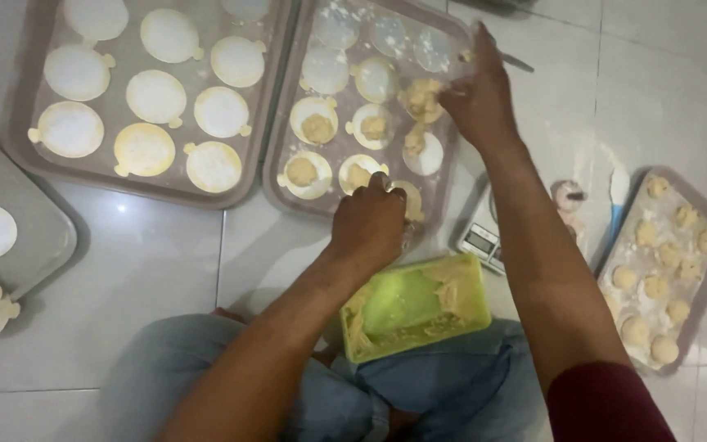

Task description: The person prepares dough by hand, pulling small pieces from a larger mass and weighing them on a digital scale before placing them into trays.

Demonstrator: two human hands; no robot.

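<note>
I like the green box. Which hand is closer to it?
Left. The left hand rests at the near edge of the middle tray, just above the green box. The right hand is up at the tray's far side, touching filling.

two trays [267,176] side by side, tub [394,307] before them

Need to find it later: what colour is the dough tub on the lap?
Lime green tub, seen in the head view.

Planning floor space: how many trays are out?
4: grey tray far left, disc tray top left, filling tray top centre, dough-ball tray right. Others may lie outside view.
</note>
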